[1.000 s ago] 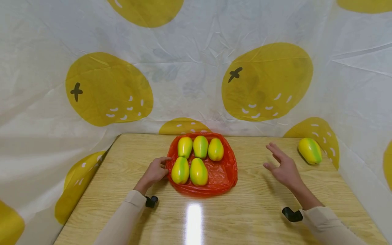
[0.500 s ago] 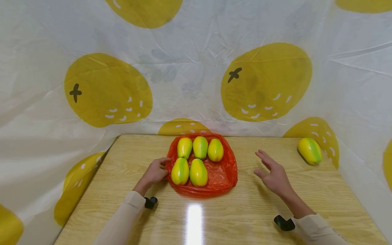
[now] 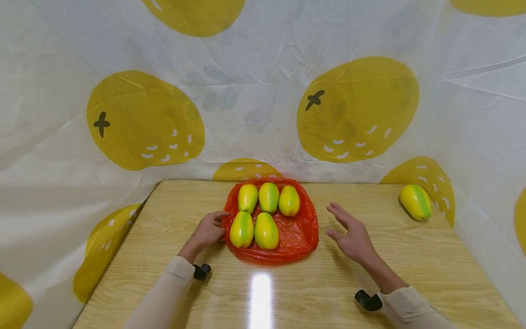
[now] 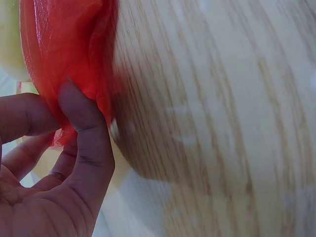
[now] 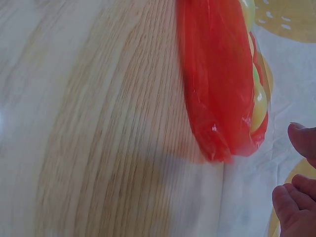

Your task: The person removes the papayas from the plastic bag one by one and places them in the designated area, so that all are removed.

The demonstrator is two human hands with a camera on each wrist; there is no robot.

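Note:
A red plastic bag (image 3: 295, 233) lies spread open on the table with several yellow-green papayas (image 3: 267, 232) inside. Three of them make up its back row, and two sit in front on the left. My left hand (image 3: 207, 230) pinches the bag's left rim between thumb and fingers; the left wrist view shows the red film (image 4: 74, 44) caught there. Just off the bag's right side, my right hand (image 3: 354, 240) hovers with fingers extended and thumb apart, touching nothing. In the right wrist view the bag's side wall (image 5: 217, 79) stands a short way from that hand's fingertips.
One more papaya (image 3: 416, 202) lies at the table's back right corner. The wooden table (image 3: 328, 292) backs onto a white cloth (image 3: 255, 109) printed with big yellow fruit, which also hangs along both sides.
My right hand has moved left and slightly toward me, from near the lone papaya to beside the bag. The left hand and the bag have stayed in place.

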